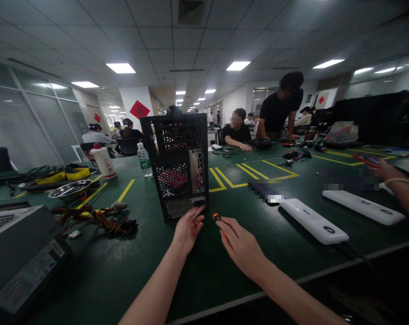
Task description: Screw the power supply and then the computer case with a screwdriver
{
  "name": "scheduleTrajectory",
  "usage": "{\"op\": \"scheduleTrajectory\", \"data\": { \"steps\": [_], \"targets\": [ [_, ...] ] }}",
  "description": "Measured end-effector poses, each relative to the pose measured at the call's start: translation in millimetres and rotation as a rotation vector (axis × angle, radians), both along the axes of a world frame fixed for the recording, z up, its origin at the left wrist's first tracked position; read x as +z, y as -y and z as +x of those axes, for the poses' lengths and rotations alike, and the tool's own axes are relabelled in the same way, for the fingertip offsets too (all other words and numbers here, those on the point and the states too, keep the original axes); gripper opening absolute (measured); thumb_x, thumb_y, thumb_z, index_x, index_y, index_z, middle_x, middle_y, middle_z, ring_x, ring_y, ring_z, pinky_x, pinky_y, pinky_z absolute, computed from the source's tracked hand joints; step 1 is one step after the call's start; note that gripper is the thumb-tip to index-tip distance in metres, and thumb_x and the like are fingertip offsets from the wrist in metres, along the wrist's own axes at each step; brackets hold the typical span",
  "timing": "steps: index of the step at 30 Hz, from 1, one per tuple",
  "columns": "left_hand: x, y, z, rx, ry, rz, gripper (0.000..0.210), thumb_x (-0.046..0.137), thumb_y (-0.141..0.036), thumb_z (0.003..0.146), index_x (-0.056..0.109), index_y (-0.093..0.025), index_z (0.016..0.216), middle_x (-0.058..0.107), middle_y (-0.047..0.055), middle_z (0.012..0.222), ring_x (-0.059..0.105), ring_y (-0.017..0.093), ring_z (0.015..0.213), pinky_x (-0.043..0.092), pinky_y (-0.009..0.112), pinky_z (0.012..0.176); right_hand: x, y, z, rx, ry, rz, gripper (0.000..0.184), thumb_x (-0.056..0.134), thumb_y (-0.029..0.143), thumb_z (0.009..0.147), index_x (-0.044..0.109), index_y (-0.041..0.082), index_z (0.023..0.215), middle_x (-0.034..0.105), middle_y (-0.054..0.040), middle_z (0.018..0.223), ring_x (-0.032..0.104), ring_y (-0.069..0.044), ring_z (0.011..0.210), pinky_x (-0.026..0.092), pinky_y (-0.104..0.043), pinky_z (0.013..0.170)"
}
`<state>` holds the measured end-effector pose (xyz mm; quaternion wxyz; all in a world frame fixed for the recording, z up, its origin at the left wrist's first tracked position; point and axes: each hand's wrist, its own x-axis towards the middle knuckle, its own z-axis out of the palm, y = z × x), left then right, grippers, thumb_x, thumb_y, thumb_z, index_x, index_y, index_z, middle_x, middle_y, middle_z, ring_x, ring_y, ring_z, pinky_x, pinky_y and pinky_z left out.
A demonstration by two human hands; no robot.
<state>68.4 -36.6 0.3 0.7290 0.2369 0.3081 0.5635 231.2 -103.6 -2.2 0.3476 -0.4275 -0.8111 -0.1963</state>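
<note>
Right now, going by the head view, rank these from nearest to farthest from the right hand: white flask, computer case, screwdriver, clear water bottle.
1. Screwdriver: held in the right hand.
2. Computer case: ahead and to the left.
3. Clear water bottle: left of the case, farther back.
4. White flask: farther left, past the bottle.
</note>
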Motion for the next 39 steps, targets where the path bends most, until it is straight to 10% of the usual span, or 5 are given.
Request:
{"op": "scheduleTrajectory", "data": {
  "steps": [6,12,19,39],
  "targets": [
    [3.3,3.3,2.0,0.011,-0.023,-0.002,0.016,0.049,-0.012,0.075,0.050,-0.012,0.090,0.054,0.014,0.116,0.058,0.007,0.058,0.044,0.016,0.046,1.9,1.2,-0.6,-0.184,0.032,0.013,0.021,0.042,0.025,0.085,0.056,0.018,0.098,0.055,-0.0046,0.078,0.055,-0.011,0.061,0.044,-0.023,0.055],
    [5.1,4.0,2.8,0.014,-0.034,0.001,0.013,0.047,-0.012,0.076,0.051,-0.013,0.088,0.054,0.014,0.115,0.058,0.007,0.058,0.044,0.016,0.045,-1.6,1.1,-3.2,-0.082,0.097,0.045,0.025,0.038,0.013,0.082,0.051,0.012,0.104,0.053,-0.0124,0.099,0.055,-0.017,0.084,0.046,-0.029,0.071],
    [3.7,3.1,2.6,0.010,-0.030,0.001,0.013,0.046,-0.012,0.076,0.050,-0.012,0.088,0.053,0.015,0.116,0.058,0.007,0.058,0.044,0.016,0.046,-0.7,-0.5,-1.8,-0.165,0.120,-0.019,0.016,0.041,0.023,0.085,0.055,0.018,0.090,0.051,-0.0044,0.077,0.052,-0.012,0.059,0.043,-0.025,0.055],
    [8.7,6.1,3.5,0.033,-0.019,-0.022,0.011,0.047,-0.012,0.076,0.052,-0.012,0.086,0.056,0.014,0.111,0.058,0.008,0.058,0.043,0.016,0.046,1.2,2.5,-7.6,0.017,-0.067,-0.189,0.019,0.040,0.016,0.082,0.050,0.015,0.097,0.043,-0.0103,0.103,0.053,-0.014,0.080,0.047,-0.026,0.065]
  ]
}}
